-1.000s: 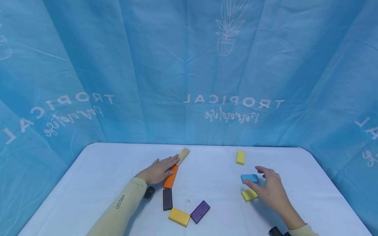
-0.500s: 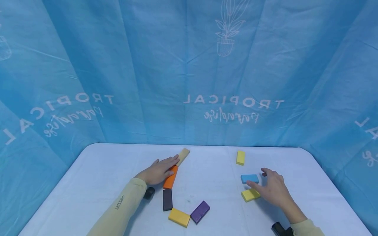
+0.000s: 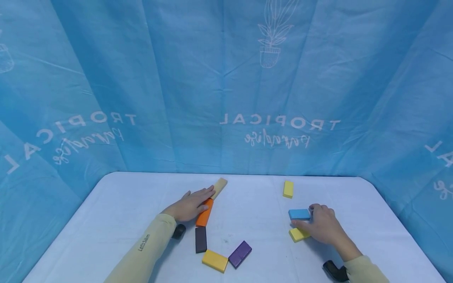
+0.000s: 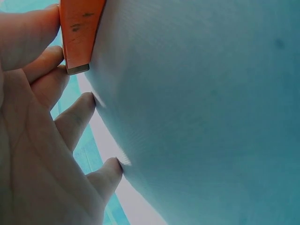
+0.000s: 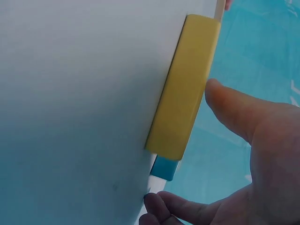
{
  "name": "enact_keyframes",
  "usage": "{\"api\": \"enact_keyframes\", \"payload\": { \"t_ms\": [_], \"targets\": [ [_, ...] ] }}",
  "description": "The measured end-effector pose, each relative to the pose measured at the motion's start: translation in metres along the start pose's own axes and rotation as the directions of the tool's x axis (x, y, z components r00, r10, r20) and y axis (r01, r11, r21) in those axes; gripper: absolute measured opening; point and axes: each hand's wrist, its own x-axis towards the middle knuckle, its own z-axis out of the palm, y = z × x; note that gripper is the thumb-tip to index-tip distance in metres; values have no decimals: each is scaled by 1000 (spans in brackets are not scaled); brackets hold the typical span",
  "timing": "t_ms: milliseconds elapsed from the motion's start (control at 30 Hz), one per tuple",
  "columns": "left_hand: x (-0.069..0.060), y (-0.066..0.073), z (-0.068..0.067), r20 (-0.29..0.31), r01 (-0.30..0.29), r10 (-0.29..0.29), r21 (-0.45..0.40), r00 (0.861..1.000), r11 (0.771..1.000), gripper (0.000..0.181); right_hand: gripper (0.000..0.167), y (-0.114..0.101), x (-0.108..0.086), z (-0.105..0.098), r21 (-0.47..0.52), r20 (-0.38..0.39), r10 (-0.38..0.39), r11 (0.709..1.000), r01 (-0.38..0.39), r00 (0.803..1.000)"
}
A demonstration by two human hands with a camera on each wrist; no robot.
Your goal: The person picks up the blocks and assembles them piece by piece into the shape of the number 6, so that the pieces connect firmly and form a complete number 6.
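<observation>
My left hand (image 3: 187, 205) lies with extended fingers over the join of an orange block (image 3: 204, 217) and a pale wooden block (image 3: 220, 186). In the left wrist view, its fingers touch the side of the orange block (image 4: 79, 33). At the right, my right hand (image 3: 321, 227) is around the right end of a blue block (image 3: 299, 214), thumb on the near side and bent fingers at the far right corner; contact is unclear. Below the thumb lies a yellow block (image 3: 298, 235), partly covered by the hand. The right wrist view has this yellow block (image 5: 183, 89) before the blue one (image 5: 164, 168).
A black block (image 3: 200, 239), a deeper yellow block (image 3: 214, 260) and a purple block (image 3: 240, 254) continue the curved row from the orange one. Another yellow block (image 3: 288, 189) lies farther back at the right. Blue cloth (image 3: 226, 98) hangs behind the white table (image 3: 262, 220).
My right hand has shifted slightly left toward the blue block, after moving a little right before, and its fingers have come closer to that block. The left hand has stayed in place.
</observation>
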Motion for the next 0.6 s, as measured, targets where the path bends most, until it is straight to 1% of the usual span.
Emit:
{"api": "enact_keyframes", "payload": {
  "t_ms": [233,433,600],
  "targets": [
    [0,1,0,3,4,-4,-6,1000,1000,57,99,-7,2,0,-50,-7,-21,999,21,1000],
    [0,0,1,2,2,-2,-4,1000,1000,56,91,-9,3,3,-138,-21,-72,988,69,997],
    [1,0,0,-2,-2,2,-5,1000,1000,56,85,-9,3,5,-172,-36,-106,980,98,994]
  ]
}}
